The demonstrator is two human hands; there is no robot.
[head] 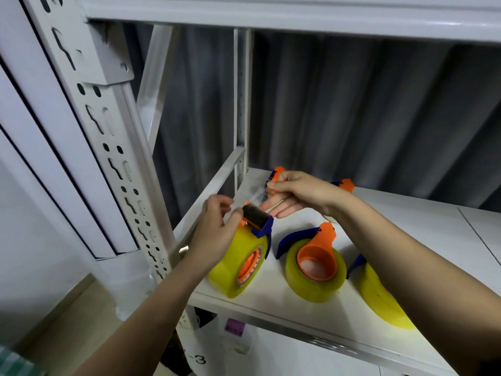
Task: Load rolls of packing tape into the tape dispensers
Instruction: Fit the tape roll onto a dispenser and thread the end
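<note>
With the left hand (217, 229) gripping the loaded dispenser (244, 256) at the shelf (298, 308) edge, the right hand (295, 192) pinching the clear tape end (257, 195) should, I judge, pull it taut (no twist) over the blade.

1. The yellow tape roll (379, 297) at four o'clock is half hidden behind the right forearm (401, 264).
2. Two orange dispensers (347, 185) at one o'clock sit mostly behind the right hand (301, 191).
3. The clear tape strip (256, 192) between the hands is blurred.
4. A purple label (234, 327) under the shelf (271, 302) is illegible.
</note>
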